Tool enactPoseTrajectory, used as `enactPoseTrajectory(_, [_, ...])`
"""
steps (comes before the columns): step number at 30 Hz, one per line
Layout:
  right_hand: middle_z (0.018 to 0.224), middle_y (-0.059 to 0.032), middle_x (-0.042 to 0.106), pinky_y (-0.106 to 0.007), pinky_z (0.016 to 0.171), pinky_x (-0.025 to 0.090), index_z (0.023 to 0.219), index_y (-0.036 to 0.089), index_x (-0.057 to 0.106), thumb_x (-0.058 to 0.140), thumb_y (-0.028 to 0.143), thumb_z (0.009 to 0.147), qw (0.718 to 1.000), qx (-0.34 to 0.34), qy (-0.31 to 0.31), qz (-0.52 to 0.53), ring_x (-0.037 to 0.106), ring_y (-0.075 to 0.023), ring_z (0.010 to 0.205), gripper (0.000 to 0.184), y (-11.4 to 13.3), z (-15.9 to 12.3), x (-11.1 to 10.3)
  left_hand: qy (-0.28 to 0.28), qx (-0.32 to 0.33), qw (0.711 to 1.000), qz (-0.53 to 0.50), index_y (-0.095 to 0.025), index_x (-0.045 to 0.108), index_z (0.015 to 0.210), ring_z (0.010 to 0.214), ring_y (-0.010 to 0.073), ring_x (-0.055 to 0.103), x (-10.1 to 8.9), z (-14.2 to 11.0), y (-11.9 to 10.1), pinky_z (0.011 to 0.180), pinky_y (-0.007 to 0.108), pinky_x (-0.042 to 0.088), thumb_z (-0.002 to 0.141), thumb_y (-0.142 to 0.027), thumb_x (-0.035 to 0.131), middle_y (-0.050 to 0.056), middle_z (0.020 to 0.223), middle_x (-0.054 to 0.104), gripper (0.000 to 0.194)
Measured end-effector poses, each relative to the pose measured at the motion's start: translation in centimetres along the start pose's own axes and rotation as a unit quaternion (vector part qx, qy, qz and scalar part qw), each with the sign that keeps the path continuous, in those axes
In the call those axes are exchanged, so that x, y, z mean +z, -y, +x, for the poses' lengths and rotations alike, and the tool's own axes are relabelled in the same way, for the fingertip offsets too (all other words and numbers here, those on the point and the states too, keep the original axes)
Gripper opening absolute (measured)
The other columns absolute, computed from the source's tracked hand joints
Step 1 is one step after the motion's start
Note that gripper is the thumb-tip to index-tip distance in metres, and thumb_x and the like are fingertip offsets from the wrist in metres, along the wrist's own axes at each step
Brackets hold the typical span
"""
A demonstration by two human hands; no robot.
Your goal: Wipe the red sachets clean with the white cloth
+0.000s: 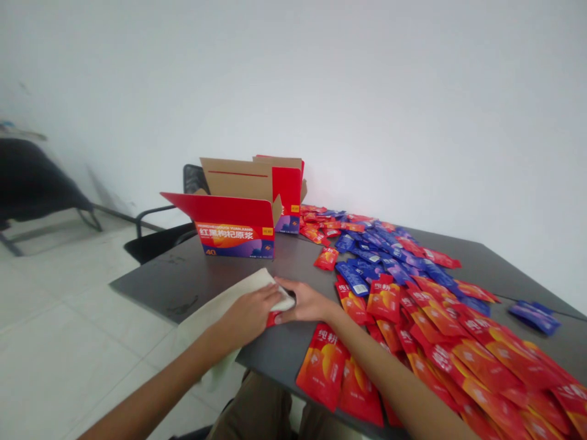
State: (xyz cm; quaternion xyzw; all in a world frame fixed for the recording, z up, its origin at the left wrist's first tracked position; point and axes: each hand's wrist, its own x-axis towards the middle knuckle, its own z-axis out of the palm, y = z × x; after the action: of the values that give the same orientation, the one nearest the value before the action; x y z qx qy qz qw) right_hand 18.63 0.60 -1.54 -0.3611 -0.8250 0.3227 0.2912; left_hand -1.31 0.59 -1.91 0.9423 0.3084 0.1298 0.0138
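**Left hand [251,310] and right hand [306,301] meet at a pale cloth [206,316]**

The left hand closes over the cloth, its fingers bent onto the upper end; the rest trails leftward from the grip over the table's [270,354] edge. The right hand curves around the same end, thumb touching a red packet [272,318] that shows between the hands, partly covered; I cannot tell whether it pinches the packet. Beyond the grip stands an open front carton [236,240], with a second carton [288,190] behind it. To the grip's right spread overlapping red packets [479,339]; blue packets [389,244] lie farther off, mixed with red ones.
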Motion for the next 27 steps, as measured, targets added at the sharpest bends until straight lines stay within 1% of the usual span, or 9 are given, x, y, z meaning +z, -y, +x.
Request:
enactPoseTrajectory(3, [0.138,-0.0071,0.055,-0.041,0.110,0.037,0.138,0.022,0.047,0.084,0.041,0.054,1.000,0.004,-0.014,-0.021,0.053,-0.0274,0.124,0.093,0.0,0.0,0.1,0.009,0.018,1.000,-0.014,-0.013,0.050,0.132,0.130,0.0206,0.046,-0.1,-0.3,-0.5,0.111,0.035,0.035,0.080,-0.001,0.043,0.013,0.137,0.054,0.054])
enactPoseTrajectory(6, [0.141,-0.0069,0.052,-0.041,0.112,0.034,0.139,0.023,0.044,0.082,0.045,0.058,1.000,-0.011,-0.016,-0.021,0.051,-0.0268,0.127,0.091,0.1,-0.1,0.1,0.004,-0.055,0.998,-0.004,-0.010,0.052,0.130,0.126,0.0229,0.051,-0.6,0.5,0.5,0.109,0.039,0.038,0.081,-0.001,0.042,0.015,0.136,0.054,0.052])
enactPoseTrajectory(8, [0.141,-0.0070,0.052,-0.041,0.112,0.035,0.139,0.023,0.043,0.080,0.047,0.060,1.000,-0.016,-0.014,-0.015,0.052,-0.0266,0.127,0.091,0.0,-0.1,0.1,0.004,-0.077,0.997,0.004,-0.009,0.052,0.130,0.125,0.0235,0.052,-0.9,0.8,0.9,0.107,0.039,0.039,0.081,-0.001,0.040,0.017,0.135,0.055,0.051])
enactPoseTrajectory(12, [0.138,-0.0085,0.054,-0.040,0.109,0.038,0.137,0.020,0.047,0.083,0.045,0.056,0.999,-0.010,-0.015,-0.029,0.054,-0.0275,0.124,0.092,-0.6,0.0,0.3,0.020,0.013,1.000,0.001,-0.012,0.052,0.130,0.132,0.0208,0.044,-0.6,-0.1,-0.4,0.111,0.036,0.034,0.079,0.000,0.042,0.013,0.137,0.053,0.053])
enactPoseTrajectory(14, [0.139,-0.0099,0.053,-0.041,0.109,0.038,0.137,0.019,0.047,0.084,0.045,0.054,0.999,-0.003,-0.014,-0.037,0.053,-0.0282,0.124,0.095,-0.7,0.0,0.3,0.026,0.025,0.999,0.005,-0.011,0.050,0.132,0.132,0.0206,0.044,-0.5,-0.4,-0.7,0.111,0.035,0.033,0.079,0.000,0.043,0.013,0.138,0.053,0.055])
enactPoseTrajectory(19, [0.140,-0.0058,0.053,-0.040,0.111,0.035,0.138,0.024,0.045,0.080,0.047,0.060,1.000,-0.015,-0.009,-0.009,0.052,-0.0260,0.126,0.088,-0.2,0.0,0.1,0.010,-0.075,0.997,0.010,-0.010,0.053,0.130,0.119,0.0233,0.057,-1.2,0.6,1.0,0.105,0.037,0.041,0.083,-0.002,0.040,0.015,0.133,0.057,0.049])
enactPoseTrajectory(21, [0.138,-0.0051,0.054,-0.039,0.110,0.036,0.138,0.025,0.046,0.081,0.045,0.060,1.000,-0.017,-0.010,-0.003,0.053,-0.0257,0.125,0.088,-0.3,0.0,0.1,0.016,-0.054,0.998,0.004,-0.010,0.054,0.128,0.122,0.0238,0.055,-1.2,0.5,0.8,0.106,0.038,0.040,0.082,-0.002,0.041,0.016,0.133,0.057,0.049])
enactPoseTrajectory(24, [0.136,-0.0071,0.056,-0.039,0.106,0.040,0.136,0.021,0.048,0.084,0.043,0.054,1.000,-0.010,-0.011,-0.013,0.056,-0.0268,0.120,0.091,-0.6,0.1,0.3,0.026,0.021,0.999,-0.011,-0.010,0.053,0.129,0.130,0.0221,0.047,-0.8,-0.1,-0.5,0.111,0.035,0.034,0.080,-0.002,0.042,0.014,0.135,0.055,0.051])
enactPoseTrajectory(27, [0.138,-0.0075,0.055,-0.039,0.108,0.039,0.136,0.021,0.047,0.084,0.044,0.054,1.000,-0.007,-0.008,-0.013,0.055,-0.0267,0.122,0.093,-0.6,0.1,0.2,0.014,0.009,1.000,-0.018,-0.012,0.052,0.130,0.127,0.0218,0.050,-0.8,-0.1,-0.5,0.109,0.036,0.036,0.082,-0.003,0.042,0.014,0.135,0.056,0.050])
